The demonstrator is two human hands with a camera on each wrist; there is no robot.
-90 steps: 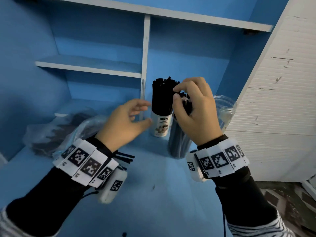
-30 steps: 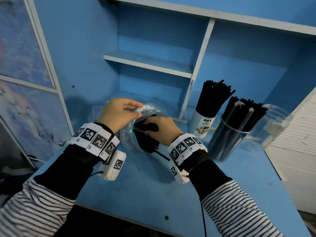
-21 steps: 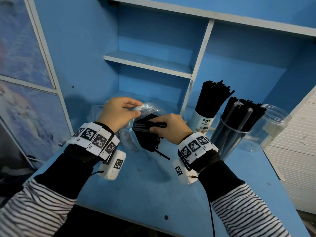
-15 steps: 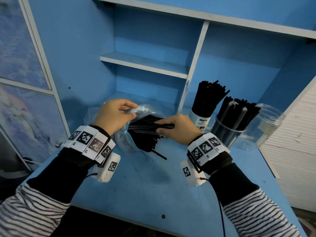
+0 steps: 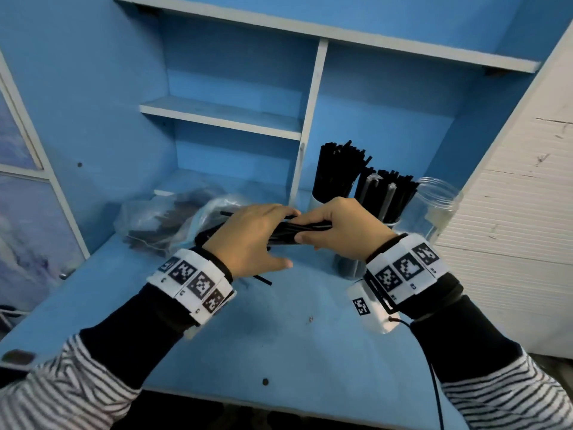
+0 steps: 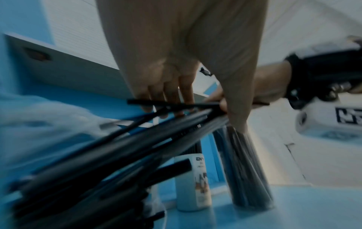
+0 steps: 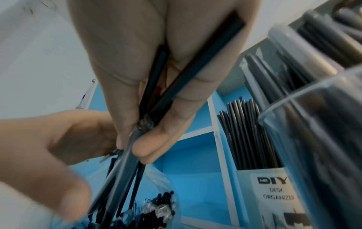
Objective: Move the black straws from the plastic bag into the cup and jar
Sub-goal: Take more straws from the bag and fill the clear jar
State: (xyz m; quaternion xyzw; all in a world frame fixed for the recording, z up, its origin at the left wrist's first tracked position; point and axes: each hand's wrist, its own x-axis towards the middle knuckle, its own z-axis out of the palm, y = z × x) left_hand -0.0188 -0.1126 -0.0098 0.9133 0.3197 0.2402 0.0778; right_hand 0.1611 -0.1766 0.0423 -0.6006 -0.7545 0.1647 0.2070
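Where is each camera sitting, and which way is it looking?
Head: on the head, looking down at the left hand and right hand holding a bundle of straws.
Left wrist: under the left palm, facing the cup.
Right wrist: under the right palm, facing the jar.
All share the straws.

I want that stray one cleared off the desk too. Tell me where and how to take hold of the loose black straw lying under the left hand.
Pinch the loose straw near its exposed right end, coming straight down from above. It lies flat on the blue desk, thin and round, and the left hand hides the rest of it.
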